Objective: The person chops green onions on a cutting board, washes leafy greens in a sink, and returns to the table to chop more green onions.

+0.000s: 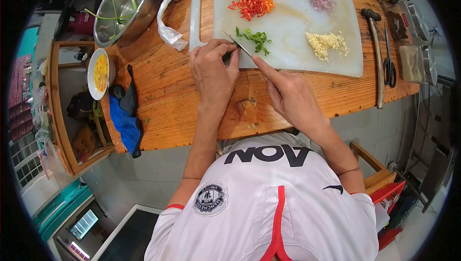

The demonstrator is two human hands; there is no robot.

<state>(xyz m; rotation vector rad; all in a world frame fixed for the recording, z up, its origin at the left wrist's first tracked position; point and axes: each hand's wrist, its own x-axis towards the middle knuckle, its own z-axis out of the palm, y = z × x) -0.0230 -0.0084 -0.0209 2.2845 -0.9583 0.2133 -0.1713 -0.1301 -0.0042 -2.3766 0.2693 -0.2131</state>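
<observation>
Chopped greens lie on the white cutting board, by its near-left corner, with the knife slanting at their near side. The right hand is closed round the knife's handle, forefinger stretched along the blade; the left hand is curled at the board's near edge, its fingertips partly hidden, so what it grips I cannot tell. Chopped red pieces sit toward the board's far edge, purple bits near its far-right corner, pale minced pieces nearer the right edge. On the worktop, a hammer and scissors lie toward the right edge; a metal bowl stands at the far-left corner.
</observation>
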